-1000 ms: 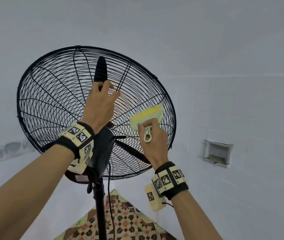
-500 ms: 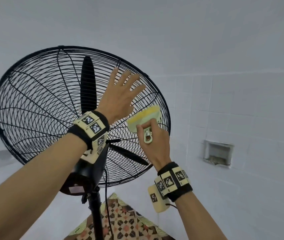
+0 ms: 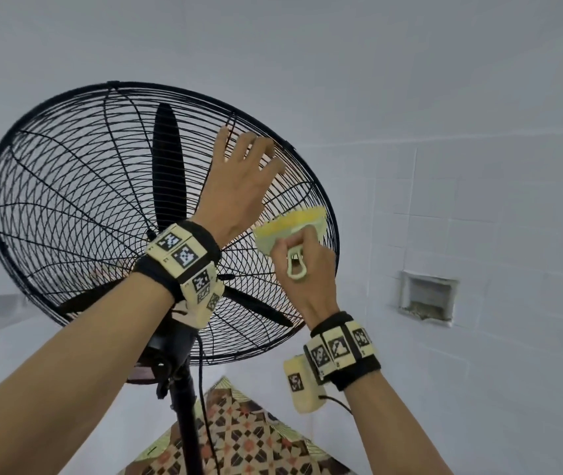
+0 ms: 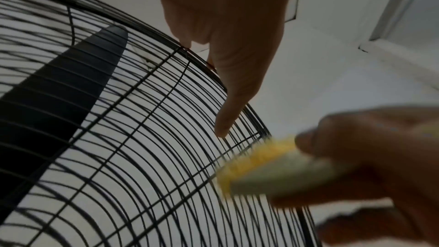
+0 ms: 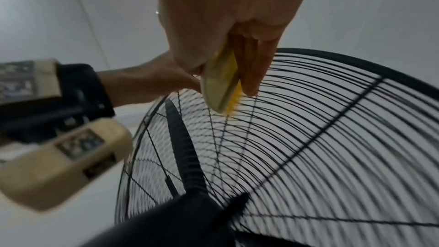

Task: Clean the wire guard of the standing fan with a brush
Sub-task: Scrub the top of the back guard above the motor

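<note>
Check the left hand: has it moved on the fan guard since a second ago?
Yes. The left hand let go near the hub and moved up and right across the wire guard; it now lies open near the upper right rim, above the brush.

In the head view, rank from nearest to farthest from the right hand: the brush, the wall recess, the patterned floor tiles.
From the right hand:
1. brush, gripped in it, against the wire guard.
2. wall recess, to its right.
3. patterned floor tiles, far below.
</note>
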Demonstrator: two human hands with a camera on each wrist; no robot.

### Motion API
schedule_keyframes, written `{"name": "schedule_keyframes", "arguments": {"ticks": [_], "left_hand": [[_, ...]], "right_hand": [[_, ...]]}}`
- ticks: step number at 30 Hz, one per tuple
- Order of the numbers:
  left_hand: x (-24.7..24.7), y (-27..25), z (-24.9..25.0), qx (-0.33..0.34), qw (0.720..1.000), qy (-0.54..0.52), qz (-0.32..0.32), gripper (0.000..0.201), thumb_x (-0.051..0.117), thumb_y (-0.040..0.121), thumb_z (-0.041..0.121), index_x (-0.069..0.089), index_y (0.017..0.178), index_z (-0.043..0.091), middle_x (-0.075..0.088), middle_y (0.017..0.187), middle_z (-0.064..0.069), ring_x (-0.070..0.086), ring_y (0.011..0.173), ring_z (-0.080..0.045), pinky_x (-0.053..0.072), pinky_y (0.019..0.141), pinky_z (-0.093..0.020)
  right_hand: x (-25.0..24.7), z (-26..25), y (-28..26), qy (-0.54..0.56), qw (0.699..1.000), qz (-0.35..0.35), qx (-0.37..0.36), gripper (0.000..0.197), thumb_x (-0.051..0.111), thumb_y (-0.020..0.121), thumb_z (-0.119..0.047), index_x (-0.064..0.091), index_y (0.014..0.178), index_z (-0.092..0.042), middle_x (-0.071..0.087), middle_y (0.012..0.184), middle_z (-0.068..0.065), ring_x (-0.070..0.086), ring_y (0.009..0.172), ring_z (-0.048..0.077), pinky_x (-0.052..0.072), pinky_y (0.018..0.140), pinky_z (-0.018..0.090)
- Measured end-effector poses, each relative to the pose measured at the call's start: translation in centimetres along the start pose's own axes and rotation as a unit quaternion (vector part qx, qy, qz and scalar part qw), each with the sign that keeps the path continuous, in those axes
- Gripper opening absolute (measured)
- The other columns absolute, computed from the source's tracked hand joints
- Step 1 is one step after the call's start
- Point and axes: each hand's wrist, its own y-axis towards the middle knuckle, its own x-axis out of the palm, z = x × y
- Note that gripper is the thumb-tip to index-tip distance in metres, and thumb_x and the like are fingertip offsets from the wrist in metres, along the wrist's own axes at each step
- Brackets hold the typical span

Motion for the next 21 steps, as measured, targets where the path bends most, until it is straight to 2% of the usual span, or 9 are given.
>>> {"name": "schedule_keyframes", "arguments": {"ticks": [4, 5, 7, 9, 11, 13, 18, 19, 21], "left_hand": [[-1.0, 0.1, 0.0, -0.013, 0.999, 0.003, -0.043, 0.069, 0.09, 0.073, 0.032, 0.058, 0.134, 0.025, 0.046, 0.149, -0.007, 0.034, 0.144, -0.035, 0.014, 0.123, -0.068], [-1.2, 0.0, 0.0, -0.014, 0.999, 0.008, -0.051, 0.072, 0.09, 0.073, 0.037, 0.057, 0.135, 0.026, 0.045, 0.151, -0.007, 0.033, 0.145, -0.035, 0.014, 0.123, -0.068], [-1.3, 0.0, 0.1, -0.016, 0.998, 0.014, -0.054, 0.075, 0.09, 0.072, 0.042, 0.055, 0.136, 0.027, 0.044, 0.152, -0.007, 0.032, 0.146, -0.035, 0.014, 0.123, -0.069], [-1.2, -0.2, 0.3, -0.013, 0.998, 0.026, -0.058, 0.077, 0.089, 0.072, 0.045, 0.052, 0.137, 0.029, 0.042, 0.153, -0.007, 0.032, 0.146, -0.035, 0.015, 0.123, -0.069], [-1.2, -0.4, 0.5, -0.008, 0.998, 0.023, -0.05, 0.076, 0.09, 0.07, 0.043, 0.054, 0.135, 0.027, 0.044, 0.151, -0.008, 0.034, 0.144, -0.036, 0.015, 0.122, -0.068], [-1.4, -0.4, 0.7, -0.012, 0.999, 0.004, -0.04, 0.072, 0.092, 0.069, 0.04, 0.058, 0.131, 0.025, 0.047, 0.148, -0.009, 0.035, 0.143, -0.036, 0.015, 0.123, -0.068], [-2.4, -0.4, 0.8, -0.022, 0.999, -0.016, -0.047, 0.068, 0.09, 0.07, 0.048, 0.06, 0.127, 0.026, 0.048, 0.146, -0.006, 0.036, 0.143, -0.035, 0.014, 0.123, -0.068], [-2.4, -0.4, 0.9, -0.021, 0.999, -0.018, -0.044, 0.069, 0.09, 0.069, 0.05, 0.06, 0.127, 0.027, 0.048, 0.146, -0.006, 0.036, 0.143, -0.034, 0.014, 0.123, -0.069], [-2.3, -0.6, 1.1, -0.022, 0.999, -0.017, -0.031, 0.07, 0.09, 0.068, 0.05, 0.059, 0.126, 0.027, 0.049, 0.144, -0.006, 0.037, 0.142, -0.035, 0.014, 0.123, -0.069]], "right_hand": [[-1.0, 2.9, -2.8, -0.068, 0.987, -0.065, 0.134, 0.019, 0.06, 0.101, -0.027, 0.053, 0.091, -0.013, 0.056, 0.067, -0.011, 0.054, 0.054, 0.004, 0.036, 0.044, 0.011], [-1.2, 3.3, -3.1, -0.092, 0.984, -0.066, 0.141, 0.02, 0.06, 0.101, -0.03, 0.053, 0.091, -0.014, 0.057, 0.067, -0.009, 0.054, 0.056, 0.004, 0.036, 0.045, 0.012], [-1.0, 2.7, -2.4, -0.099, 0.991, -0.029, 0.086, 0.02, 0.06, 0.101, -0.034, 0.054, 0.091, -0.017, 0.059, 0.065, -0.01, 0.055, 0.053, 0.0, 0.034, 0.045, 0.012], [-0.4, 0.9, -1.0, -0.075, 0.997, 0.011, 0.008, 0.02, 0.061, 0.101, -0.03, 0.054, 0.09, -0.015, 0.058, 0.061, -0.012, 0.052, 0.046, -0.003, 0.035, 0.043, 0.012], [0.3, -0.4, 0.0, -0.049, 0.998, 0.027, -0.031, 0.019, 0.063, 0.101, -0.025, 0.054, 0.09, -0.012, 0.059, 0.061, -0.01, 0.052, 0.045, -0.002, 0.037, 0.042, 0.014], [0.7, 0.0, -0.6, -0.042, 0.999, 0.022, -0.021, 0.018, 0.061, 0.102, -0.024, 0.052, 0.091, -0.013, 0.061, 0.062, -0.008, 0.054, 0.044, 0.002, 0.037, 0.039, 0.016], [-0.5, 3.1, -4.8, -0.111, 0.986, -0.04, 0.114, 0.012, 0.06, 0.1, -0.024, 0.051, 0.096, -0.018, 0.055, 0.063, -0.011, 0.047, 0.047, -0.001, 0.038, 0.046, 0.012], [-0.9, 2.8, -4.9, -0.108, 0.987, -0.037, 0.114, 0.009, 0.059, 0.1, -0.023, 0.052, 0.1, -0.018, 0.054, 0.062, -0.011, 0.047, 0.048, 0.0, 0.036, 0.045, 0.013], [-1.6, 1.1, -3.5, -0.074, 0.995, 0.005, 0.061, 0.009, 0.058, 0.1, -0.022, 0.052, 0.106, -0.017, 0.056, 0.063, -0.01, 0.05, 0.047, 0.004, 0.033, 0.043, 0.013]]}}
